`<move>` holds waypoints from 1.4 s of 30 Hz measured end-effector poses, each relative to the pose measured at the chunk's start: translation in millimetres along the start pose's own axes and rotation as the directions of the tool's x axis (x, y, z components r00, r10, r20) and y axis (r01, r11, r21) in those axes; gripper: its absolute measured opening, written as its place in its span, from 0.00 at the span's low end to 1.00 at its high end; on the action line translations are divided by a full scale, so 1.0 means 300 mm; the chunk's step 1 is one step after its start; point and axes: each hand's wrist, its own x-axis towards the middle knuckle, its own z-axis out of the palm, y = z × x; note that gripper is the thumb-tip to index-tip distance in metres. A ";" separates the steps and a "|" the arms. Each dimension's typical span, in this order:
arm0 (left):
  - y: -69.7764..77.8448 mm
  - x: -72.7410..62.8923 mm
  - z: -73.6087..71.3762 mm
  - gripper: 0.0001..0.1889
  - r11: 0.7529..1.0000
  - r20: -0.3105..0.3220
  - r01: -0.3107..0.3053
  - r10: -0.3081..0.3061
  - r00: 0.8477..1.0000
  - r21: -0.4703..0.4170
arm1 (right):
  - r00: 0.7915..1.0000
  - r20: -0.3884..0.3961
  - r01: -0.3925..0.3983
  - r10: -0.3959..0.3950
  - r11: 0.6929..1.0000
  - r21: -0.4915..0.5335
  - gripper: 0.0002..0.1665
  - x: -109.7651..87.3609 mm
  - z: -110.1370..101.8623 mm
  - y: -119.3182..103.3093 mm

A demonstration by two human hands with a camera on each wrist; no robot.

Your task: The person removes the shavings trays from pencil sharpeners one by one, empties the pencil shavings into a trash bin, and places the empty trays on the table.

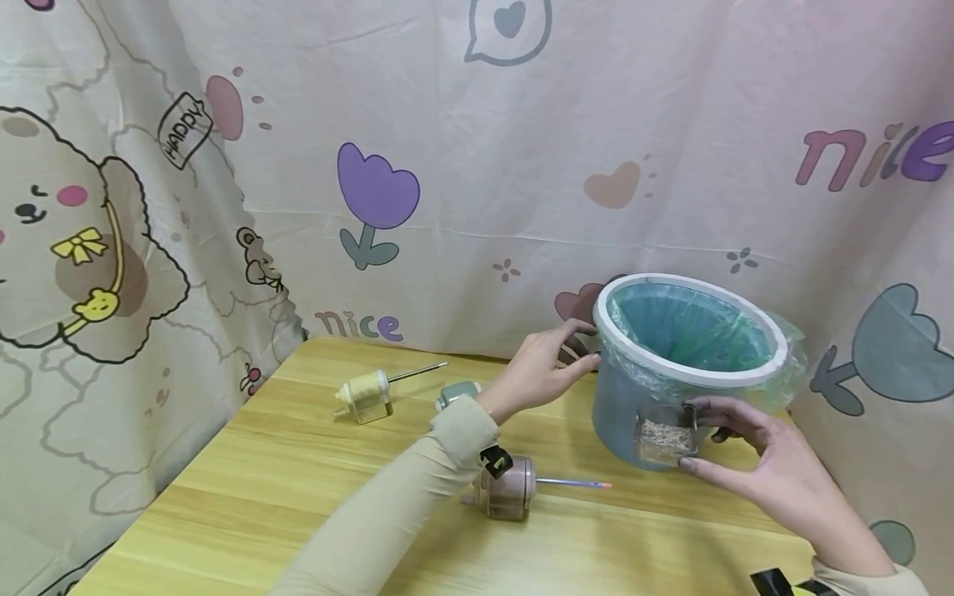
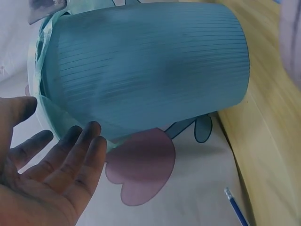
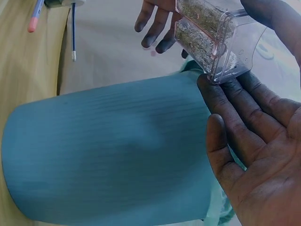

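My right hand (image 1: 775,468) pinches a clear plastic shavings drawer (image 1: 666,439) between thumb and fingers. Pale pencil shavings (image 3: 200,40) lie inside the drawer, which overlaps the front of a blue trash bin (image 1: 619,406) in the head view. A white ring (image 1: 604,310) holds a thin green bag (image 1: 671,323) at the bin's mouth. Beside the bin's left side is my left hand (image 1: 544,364), its fingers loosely spread and holding nothing. In the left wrist view, those fingertips (image 2: 94,128) are close to the rim.
A brown pencil sharpener (image 1: 510,488) with a pencil (image 1: 574,483) in it stands near the left wrist. Farther back on the wooden table (image 1: 246,463) are a yellow sharpener (image 1: 365,393) with a pencil and a green sharpener (image 1: 456,393), partly hidden by the left arm. A printed curtain (image 1: 477,182) hangs behind.
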 end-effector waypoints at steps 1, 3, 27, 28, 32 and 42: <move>0.002 0.004 0.003 0.20 1.000 -0.004 -0.003 0.003 1.000 -0.002 | 1.000 -0.003 0.001 -0.001 1.000 -0.003 0.38 0.000 -0.005 0.000; 0.007 0.012 0.008 0.21 1.000 -0.012 -0.010 0.010 1.000 -0.005 | 1.000 -0.015 0.010 -0.010 1.000 -0.009 0.38 0.000 -0.014 0.000; 0.034 0.057 0.043 0.20 0.998 -0.067 -0.057 0.057 0.996 -0.004 | 0.993 -0.090 0.073 -0.072 0.997 0.004 0.38 0.027 -0.125 0.003; 0.034 0.057 0.044 0.20 0.998 -0.069 -0.057 0.057 0.996 -0.003 | 0.993 -0.092 0.071 -0.070 0.997 0.006 0.38 0.028 -0.129 0.004; 0.037 0.058 0.049 0.20 0.998 -0.078 -0.054 0.055 0.995 0.007 | 0.993 -0.099 0.058 -0.057 0.998 0.012 0.38 0.040 -0.149 0.004; 0.042 0.055 0.057 0.19 0.998 -0.088 -0.057 0.057 0.994 0.005 | 0.993 -0.121 -0.012 0.010 1.000 -0.019 0.35 0.076 -0.202 0.000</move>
